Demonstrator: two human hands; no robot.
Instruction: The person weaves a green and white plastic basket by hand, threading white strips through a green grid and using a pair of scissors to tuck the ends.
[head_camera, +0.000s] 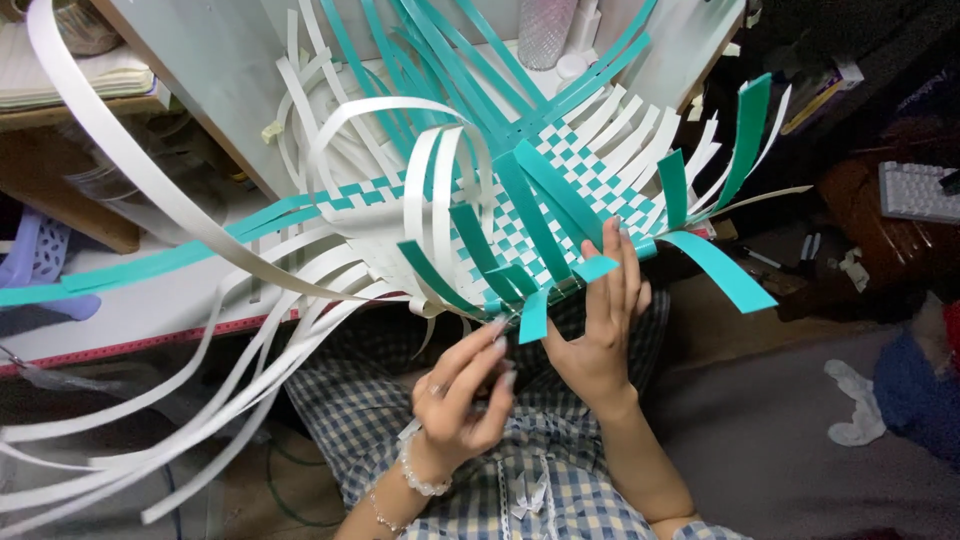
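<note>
A half-woven basket piece (545, 195) of teal and white flat strips hangs over the edge of a white table (150, 305), with loose strip ends fanning out on all sides. My right hand (600, 325) is raised with flat fingers pressed against the woven underside near the front edge. My left hand (465, 390) sits just below, its fingertips pinching the end of a short teal strip (533, 315) that points down from the weave. Long white strips (200, 400) trail down to the left over my lap.
A checked blue garment (520, 480) covers my lap. A keyboard (915, 190) lies on a dark surface at right. A white cloth (855, 405) lies on the grey floor. A shelf with a notebook (60, 75) stands at the upper left, and a textured tumbler (545, 30) on the table.
</note>
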